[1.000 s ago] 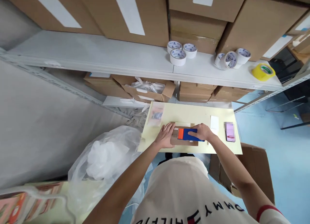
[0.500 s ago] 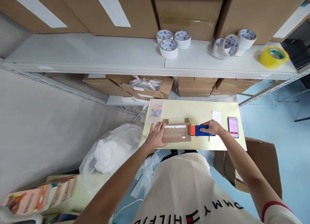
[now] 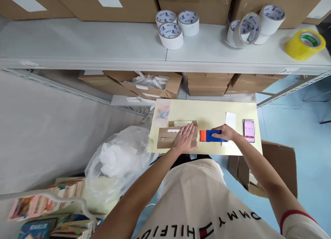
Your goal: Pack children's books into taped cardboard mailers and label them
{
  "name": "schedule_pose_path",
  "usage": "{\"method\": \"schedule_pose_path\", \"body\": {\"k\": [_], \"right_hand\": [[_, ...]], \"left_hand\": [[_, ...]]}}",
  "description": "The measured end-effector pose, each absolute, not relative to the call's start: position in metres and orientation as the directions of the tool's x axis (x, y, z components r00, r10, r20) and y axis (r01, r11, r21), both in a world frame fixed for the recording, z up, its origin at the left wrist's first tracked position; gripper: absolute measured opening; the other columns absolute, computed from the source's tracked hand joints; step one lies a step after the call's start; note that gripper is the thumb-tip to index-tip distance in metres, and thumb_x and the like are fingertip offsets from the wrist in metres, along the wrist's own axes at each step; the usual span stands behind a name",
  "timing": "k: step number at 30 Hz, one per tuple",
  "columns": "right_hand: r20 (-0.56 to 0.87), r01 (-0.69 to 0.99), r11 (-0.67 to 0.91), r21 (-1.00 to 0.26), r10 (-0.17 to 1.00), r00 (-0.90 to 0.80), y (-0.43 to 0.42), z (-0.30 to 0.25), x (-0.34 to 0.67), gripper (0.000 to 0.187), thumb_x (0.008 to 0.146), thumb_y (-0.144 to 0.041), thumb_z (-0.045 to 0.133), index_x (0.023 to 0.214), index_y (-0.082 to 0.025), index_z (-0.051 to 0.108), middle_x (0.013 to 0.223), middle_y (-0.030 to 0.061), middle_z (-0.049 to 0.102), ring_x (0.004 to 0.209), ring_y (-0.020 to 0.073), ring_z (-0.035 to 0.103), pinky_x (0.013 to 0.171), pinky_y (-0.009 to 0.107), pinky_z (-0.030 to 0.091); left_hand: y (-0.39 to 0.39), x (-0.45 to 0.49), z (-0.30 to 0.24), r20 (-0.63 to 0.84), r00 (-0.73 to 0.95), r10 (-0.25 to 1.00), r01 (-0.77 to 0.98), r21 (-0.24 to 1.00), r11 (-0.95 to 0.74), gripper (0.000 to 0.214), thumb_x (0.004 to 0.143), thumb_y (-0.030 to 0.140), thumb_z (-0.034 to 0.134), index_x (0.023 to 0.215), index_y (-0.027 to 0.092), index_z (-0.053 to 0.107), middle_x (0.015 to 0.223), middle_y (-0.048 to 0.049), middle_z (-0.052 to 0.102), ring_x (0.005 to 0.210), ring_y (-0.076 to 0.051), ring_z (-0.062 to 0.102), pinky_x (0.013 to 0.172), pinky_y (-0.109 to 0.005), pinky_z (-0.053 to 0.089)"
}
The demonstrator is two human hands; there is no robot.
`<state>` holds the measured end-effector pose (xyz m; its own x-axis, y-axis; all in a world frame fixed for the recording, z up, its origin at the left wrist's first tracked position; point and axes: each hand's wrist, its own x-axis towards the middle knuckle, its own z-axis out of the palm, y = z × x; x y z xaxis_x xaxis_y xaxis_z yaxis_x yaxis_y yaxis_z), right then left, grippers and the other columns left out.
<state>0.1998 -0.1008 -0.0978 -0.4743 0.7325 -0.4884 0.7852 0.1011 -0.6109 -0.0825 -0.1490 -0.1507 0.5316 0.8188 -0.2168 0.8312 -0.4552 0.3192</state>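
Observation:
My left hand lies open and flat on the right part of a small brown cardboard box. A torn white strip shows along the top of this box, partly under my fingers. My right hand grips a blue handheld tool with an orange end, just right of the box. The orange end faces the box with a small gap between them. Exactly what kind of tool it is, I cannot tell. A strip of cardboard with a pale label lies along the box's far side.
The pale yellow table also bears a white paper, a phone and a small clear packet. Behind stands a shelf with white tape rolls and a yellow tape roll. An open carton stands right.
My left hand has moved from the box's left end to its right end. The box has shifted left, away from the tool's orange end. My right hand still grips the tool.

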Motion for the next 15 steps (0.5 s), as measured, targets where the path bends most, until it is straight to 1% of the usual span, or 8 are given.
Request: {"method": "schedule_pose_path", "body": {"k": [3, 5, 6, 8, 10, 12, 14, 15], "right_hand": [[-0.560, 0.882, 0.097, -0.461, 0.739, -0.374, -0.102, -0.089, 0.207, 0.040, 0.087, -0.052, 0.055, 0.112, -0.027, 0.073, 0.096, 0.0031, 0.077, 0.087, 0.0224, 0.071, 0.075, 0.029, 0.053], [-0.582, 0.940, 0.140, -0.310, 0.754, -0.304, -0.104, -0.083, 0.186, 0.039, 0.087, -0.053, 0.055, 0.108, -0.026, 0.075, 0.098, 0.0074, 0.077, 0.094, 0.0268, 0.071, 0.077, 0.033, 0.053], [-0.579, 0.961, 0.163, -0.225, 0.771, -0.266, -0.104, -0.081, 0.169, 0.039, 0.087, -0.053, 0.055, 0.104, -0.024, 0.076, 0.100, 0.0111, 0.076, 0.097, 0.0295, 0.070, 0.079, 0.036, 0.053], [-0.573, 0.977, 0.176, -0.124, 0.791, -0.215, -0.106, -0.080, 0.132, 0.037, 0.088, -0.045, 0.056, 0.100, -0.017, 0.075, 0.100, 0.0179, 0.074, 0.094, 0.0314, 0.071, 0.077, 0.039, 0.053], [-0.569, 0.966, 0.227, -0.123, 0.782, -0.256, -0.107, -0.081, 0.107, 0.029, 0.090, -0.034, 0.055, 0.098, -0.014, 0.074, 0.099, 0.0204, 0.074, 0.092, 0.0312, 0.071, 0.076, 0.039, 0.053], [-0.538, 0.972, 0.197, -0.129, 0.809, -0.235, -0.110, -0.085, 0.104, 0.032, 0.092, -0.036, 0.052, 0.101, -0.014, 0.072, 0.097, 0.0204, 0.074, 0.092, 0.0314, 0.071, 0.076, 0.040, 0.053], [-0.470, 0.988, 0.076, -0.136, 0.873, -0.132, -0.115, -0.091, 0.120, 0.041, 0.095, -0.046, 0.045, 0.112, -0.017, 0.068, 0.098, 0.0182, 0.074, 0.091, 0.0312, 0.071, 0.075, 0.039, 0.053], [-0.433, 0.988, -0.002, -0.152, 0.899, -0.065, -0.119, -0.095, 0.131, 0.046, 0.096, -0.050, 0.040, 0.119, -0.019, 0.065, 0.099, 0.0166, 0.074, 0.091, 0.0306, 0.071, 0.075, 0.038, 0.053]], "left_hand": [[-0.151, -0.085, -0.150, -0.221, 0.539, 0.813, 0.829, 0.309, -0.466, 0.104, 0.073, 0.057, 0.066, 0.155, 0.012, 0.020, 0.163, -0.0172, 0.012, 0.150, -0.037, 0.007, 0.120, -0.051, -0.002], [-0.151, -0.083, -0.147, -0.219, 0.573, 0.790, 0.809, 0.308, -0.501, 0.086, 0.075, 0.052, 0.066, 0.150, 0.024, 0.035, 0.164, -0.0124, 0.013, 0.149, -0.040, 0.005, 0.117, -0.059, -0.003], [-0.151, -0.082, -0.145, -0.220, 0.588, 0.778, 0.799, 0.307, -0.517, 0.075, 0.077, 0.050, 0.066, 0.145, 0.029, 0.043, 0.164, -0.0096, 0.014, 0.149, -0.041, 0.004, 0.115, -0.063, -0.003], [-0.152, -0.078, -0.140, -0.224, 0.593, 0.773, 0.796, 0.303, -0.523, 0.057, 0.077, 0.048, 0.067, 0.131, 0.033, 0.058, 0.163, -0.0053, 0.017, 0.149, -0.042, 0.004, 0.114, -0.067, -0.002], [-0.152, -0.073, -0.137, -0.231, 0.562, 0.794, 0.819, 0.290, -0.495, 0.047, 0.074, 0.047, 0.070, 0.119, 0.032, 0.067, 0.162, -0.0047, 0.021, 0.148, -0.043, 0.007, 0.113, -0.068, 0.000], [-0.152, -0.068, -0.137, -0.230, 0.523, 0.821, 0.844, 0.277, -0.460, 0.045, 0.072, 0.048, 0.072, 0.112, 0.028, 0.070, 0.162, -0.0070, 0.024, 0.147, -0.045, 0.010, 0.113, -0.069, 0.001], [-0.152, -0.066, -0.139, -0.220, 0.485, 0.846, 0.863, 0.279, -0.422, 0.050, 0.069, 0.050, 0.074, 0.114, 0.027, 0.069, 0.161, -0.0092, 0.023, 0.147, -0.045, 0.011, 0.113, -0.069, 0.001], [-0.152, -0.066, -0.140, -0.215, 0.474, 0.854, 0.866, 0.290, -0.407, 0.056, 0.068, 0.052, 0.075, 0.118, 0.028, 0.067, 0.162, -0.0097, 0.022, 0.147, -0.045, 0.009, 0.113, -0.069, -0.001]]}}
